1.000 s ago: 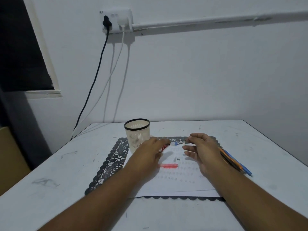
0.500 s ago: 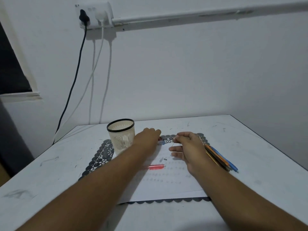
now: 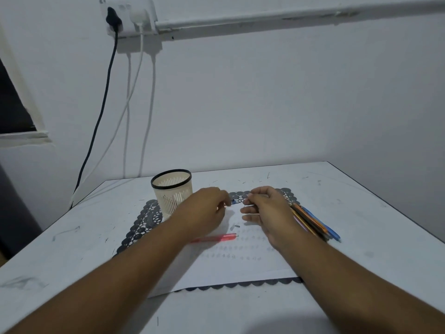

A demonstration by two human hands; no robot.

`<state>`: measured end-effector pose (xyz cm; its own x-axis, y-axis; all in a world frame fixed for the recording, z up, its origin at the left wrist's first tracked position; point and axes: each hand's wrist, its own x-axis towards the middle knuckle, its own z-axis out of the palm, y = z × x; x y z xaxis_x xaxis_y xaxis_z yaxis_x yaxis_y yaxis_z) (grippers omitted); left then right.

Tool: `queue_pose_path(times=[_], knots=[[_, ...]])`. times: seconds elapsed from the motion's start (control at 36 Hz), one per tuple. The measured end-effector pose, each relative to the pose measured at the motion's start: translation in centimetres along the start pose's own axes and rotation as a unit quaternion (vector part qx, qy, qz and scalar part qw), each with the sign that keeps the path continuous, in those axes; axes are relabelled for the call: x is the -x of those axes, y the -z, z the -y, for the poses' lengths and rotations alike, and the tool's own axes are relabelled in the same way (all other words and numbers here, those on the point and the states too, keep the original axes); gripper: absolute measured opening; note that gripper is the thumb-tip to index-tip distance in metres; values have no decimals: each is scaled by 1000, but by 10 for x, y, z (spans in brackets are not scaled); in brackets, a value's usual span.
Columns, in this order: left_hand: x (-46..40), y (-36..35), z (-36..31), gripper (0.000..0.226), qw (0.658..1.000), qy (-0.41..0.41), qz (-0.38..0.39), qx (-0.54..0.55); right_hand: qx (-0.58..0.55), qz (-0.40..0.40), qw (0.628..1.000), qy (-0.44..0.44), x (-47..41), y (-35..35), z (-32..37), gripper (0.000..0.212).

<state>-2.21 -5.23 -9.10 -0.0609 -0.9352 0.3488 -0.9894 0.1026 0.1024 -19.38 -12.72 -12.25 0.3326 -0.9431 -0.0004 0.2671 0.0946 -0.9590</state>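
Cup (image 3: 172, 191) beside left hand (image 3: 204, 210), pens (image 3: 313, 222) beside right hand (image 3: 267, 208).

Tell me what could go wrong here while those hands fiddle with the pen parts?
The left hand pinches a blue-tipped pen part, the right hand a thin piece; either could slip. The small grey piece lies loose on the paper, easily brushed off. The red pen barrel beside the left wrist might roll.

Your left grip (image 3: 207, 210) hung over the white paper (image 3: 240, 266), fingers curled round a blue-tipped piece (image 3: 233, 201). Just opposite, your right grip (image 3: 267, 210) pinched a thin piece (image 3: 248, 205), too small to identify. A red pen barrel (image 3: 216, 238) lay on the paper. Coloured pencils (image 3: 313, 224) lay beside your right grip, and a mesh cup (image 3: 172, 191) stood on the dark lace mat (image 3: 142, 227) on the white surface (image 3: 361, 201).
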Motion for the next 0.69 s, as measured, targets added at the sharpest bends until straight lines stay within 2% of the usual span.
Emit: queue_pose_path(times=[0.08,0.17,0.31,0.44,0.69], knots=[[26,10,1,13,999,-8,25,24,3,-8,1000,1,1,-1,-1,11],[45,10,2,14,998,0,54,36,4,-11,1000,5,4,-2,1,10],[59,-2,3,11,997,10,56,47,2,-20,1000,11,7,-5,1,9],[62,-6,5,10,998,31,9,57,1,-12,1000,19,12,-9,0,7],[62,1,17,18,980,54,-64,182,-26,21,996,79,24,-20,8,10]])
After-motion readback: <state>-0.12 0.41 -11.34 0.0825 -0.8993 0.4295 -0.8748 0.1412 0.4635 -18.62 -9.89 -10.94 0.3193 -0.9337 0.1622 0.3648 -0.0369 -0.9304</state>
